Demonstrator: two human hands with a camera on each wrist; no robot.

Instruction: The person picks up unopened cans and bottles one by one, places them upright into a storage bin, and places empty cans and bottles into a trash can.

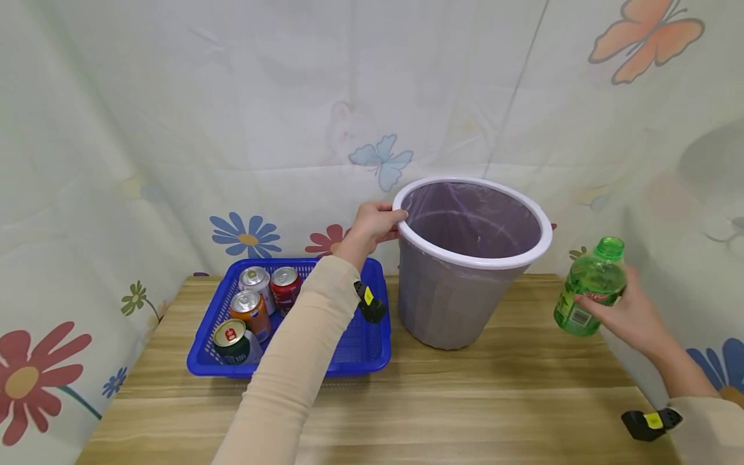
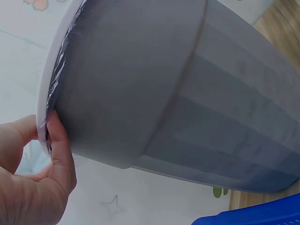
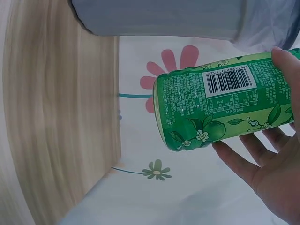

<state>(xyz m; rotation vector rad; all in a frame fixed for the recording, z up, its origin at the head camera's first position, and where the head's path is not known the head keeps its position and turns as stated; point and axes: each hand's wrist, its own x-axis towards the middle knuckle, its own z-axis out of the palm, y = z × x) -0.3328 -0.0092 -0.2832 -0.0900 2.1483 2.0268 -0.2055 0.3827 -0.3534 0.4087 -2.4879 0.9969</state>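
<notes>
A grey trash can (image 1: 444,290) with a white rim and a clear plastic liner stands on the wooden table. My left hand (image 1: 374,225) pinches its rim at the left side; in the left wrist view the thumb is on one side of the rim and the fingers (image 2: 60,150) on the other. Off to the right of the can, my right hand (image 1: 633,316) grips a green plastic bottle (image 1: 593,284), held slightly tilted above the table. The bottle's mouth has no cap. Its printed label with a barcode (image 3: 229,80) shows in the right wrist view.
Left of the can sits a blue plastic basket (image 1: 379,349), partly behind my left forearm. Several drink cans, among them an orange can (image 1: 251,313) and a red can (image 1: 286,290), stand inside it. A patterned cloth (image 1: 279,116) hangs behind the wooden table (image 1: 442,413).
</notes>
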